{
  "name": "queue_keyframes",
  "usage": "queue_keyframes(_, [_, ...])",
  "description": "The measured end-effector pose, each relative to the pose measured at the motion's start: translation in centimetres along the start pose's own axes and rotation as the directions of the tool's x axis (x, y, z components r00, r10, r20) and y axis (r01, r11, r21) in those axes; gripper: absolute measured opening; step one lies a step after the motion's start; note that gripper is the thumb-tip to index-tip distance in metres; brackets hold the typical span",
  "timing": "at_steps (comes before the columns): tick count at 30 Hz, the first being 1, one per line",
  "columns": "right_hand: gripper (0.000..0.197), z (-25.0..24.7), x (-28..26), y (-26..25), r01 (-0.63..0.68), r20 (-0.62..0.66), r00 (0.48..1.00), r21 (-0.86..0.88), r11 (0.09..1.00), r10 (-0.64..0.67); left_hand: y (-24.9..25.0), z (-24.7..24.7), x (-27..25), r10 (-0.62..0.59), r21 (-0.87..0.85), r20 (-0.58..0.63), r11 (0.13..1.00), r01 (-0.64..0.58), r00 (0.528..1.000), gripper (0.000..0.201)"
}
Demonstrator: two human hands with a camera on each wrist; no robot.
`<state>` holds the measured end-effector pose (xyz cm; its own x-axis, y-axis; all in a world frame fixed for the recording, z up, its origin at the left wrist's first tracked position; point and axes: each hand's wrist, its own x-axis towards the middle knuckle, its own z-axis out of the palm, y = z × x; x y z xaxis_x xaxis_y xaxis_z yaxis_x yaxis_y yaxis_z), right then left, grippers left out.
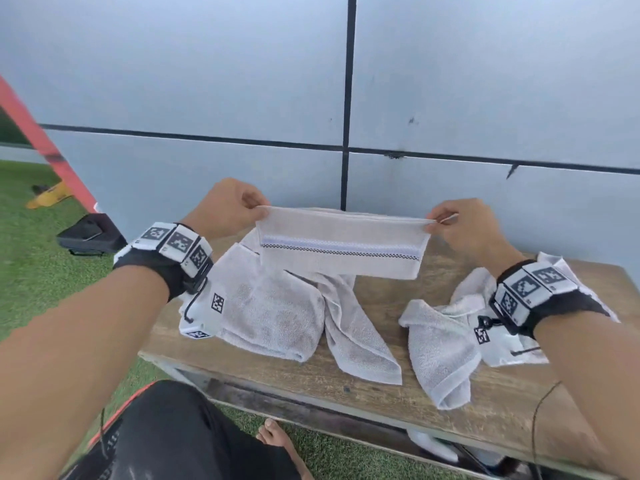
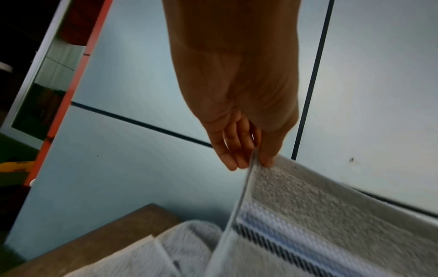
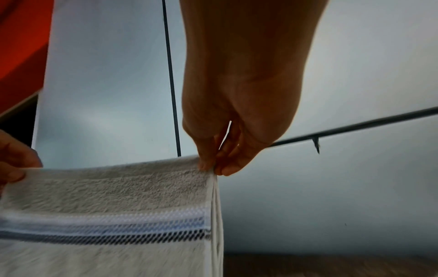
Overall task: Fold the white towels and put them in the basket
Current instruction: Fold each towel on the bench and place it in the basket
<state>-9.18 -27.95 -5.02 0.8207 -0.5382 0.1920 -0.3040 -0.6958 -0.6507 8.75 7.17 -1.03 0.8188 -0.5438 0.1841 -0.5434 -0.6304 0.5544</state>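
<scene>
I hold a folded white towel (image 1: 341,247) with a blue and black stripe stretched in the air above the wooden table (image 1: 377,386). My left hand (image 1: 256,206) pinches its top left corner, and my right hand (image 1: 437,221) pinches its top right corner. The left wrist view shows thumb and fingers (image 2: 254,161) gripping the towel (image 2: 320,215) edge. In the right wrist view the pinch (image 3: 214,167) closes on the layered corner of the towel (image 3: 106,206). Two more white towels lie crumpled on the table, one at left (image 1: 277,313) and one at right (image 1: 446,344). No basket is in view.
A grey panelled wall (image 1: 450,98) stands right behind the table. Green turf (image 1: 34,271) lies to the left, with a black object (image 1: 91,233) and a red beam (image 1: 41,133). My knee in black cloth (image 1: 180,434) and a bare foot (image 1: 277,434) are below the table's front edge.
</scene>
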Motion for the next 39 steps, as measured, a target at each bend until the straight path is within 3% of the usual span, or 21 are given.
queue_keyframes(4, [0.01,-1.5,-1.9,-1.7,0.071,-0.151,0.987,0.109,0.992,-0.054,1.5,-1.5,-2.2,0.033,-0.059,-0.187,0.997,-0.045,0.982,0.009])
queue_keyframes(7, [0.013,-0.5,-5.5,-1.0,0.07,-0.088,0.995,0.162,0.984,-0.057,0.6,-0.6,-5.8,-0.036,-0.138,-0.179,0.99,0.011,0.983,0.006])
queue_keyframes(8, [0.013,0.3,-6.9,0.0,0.055,-0.008,0.998,0.14,0.989,-0.055,0.1,0.0,-7.3,-0.05,-0.127,-0.119,0.991,0.035,0.992,0.006])
queue_keyframes(10, [0.015,2.4,-9.8,2.5,0.066,0.254,0.966,-0.043,0.997,-0.053,-1.7,2.0,-10.1,-0.081,0.04,0.132,0.996,0.076,0.988,0.013])
queue_keyframes(11, [0.018,3.5,-11.1,3.8,0.1,0.376,0.926,-0.153,0.983,-0.035,-2.4,3.2,-11.5,-0.149,0.152,0.268,0.982,0.111,0.952,0.014])
queue_keyframes(13, [0.018,5.3,-12.9,5.6,0.146,0.444,0.896,-0.292,0.945,-0.002,-4.2,5.9,-13.9,-0.303,0.239,0.388,0.945,0.222,0.87,0.019])
queue_keyframes(15, [0.011,5.8,-13.9,6.2,0.113,0.369,0.929,-0.299,0.948,0.006,-5.6,8.1,-15.6,-0.381,0.16,0.319,0.924,0.347,0.868,0.018])
queue_keyframes(17, [0.021,6.0,-14.4,6.5,0.122,0.314,0.949,-0.303,0.945,-0.022,-6.0,9.4,-16.6,-0.425,0.089,0.216,0.905,0.415,0.879,0.016])
queue_keyframes(20, [0.029,5.6,-15.0,7.3,0.153,0.35,0.936,-0.505,0.85,0.039,-6.1,10.3,-16.8,-0.463,0.058,0.159,0.886,0.46,0.872,0.017])
queue_keyframes(22, [0.035,4.9,-15.4,7.5,0.097,0.298,0.947,-0.621,0.778,0.12,-6.0,10.6,-16.6,-0.473,0.068,0.142,0.881,0.468,0.869,0.021])
queue_keyframes(24, [0.037,4.6,-15.8,7.5,0.048,0.211,0.97,-0.651,0.757,0.121,-5.9,10.7,-16.4,-0.477,0.084,0.124,0.879,0.469,0.87,0.024])
queue_keyframes(28, [0.023,6.1,-16.7,5.9,0.108,0.22,0.975,-0.522,0.846,0.012,-5.3,11.0,-16.2,-0.477,0.092,0.116,0.879,0.469,0.871,0.024])
queue_keyframes(29, [0.017,6.7,-16.9,5.3,0.091,0.229,0.973,-0.489,0.868,0.027,-5.1,11.1,-16.2,-0.476,0.087,0.114,0.879,0.469,0.872,0.027])
queue_keyframes(33, [0.044,8.4,-17.6,4.2,-0.08,0.196,0.966,-0.385,0.92,0.166,-4.5,11.8,-16.3,-0.5,0.055,0.122,0.866,0.497,0.857,0.037])
queue_keyframes(36, [0.035,9.1,-17.6,3.9,-0.145,0.152,0.966,-0.355,0.924,0.21,-4.3,12.2,-16.1,-0.523,0.039,0.092,0.852,0.522,0.847,0.046])
queue_keyframes(39, [0.028,9.1,-17.3,3.7,-0.187,0.137,0.961,-0.32,0.929,0.241,-4.2,12.5,-15.9,-0.581,0.012,0.047,0.814,0.581,0.813,0.038])
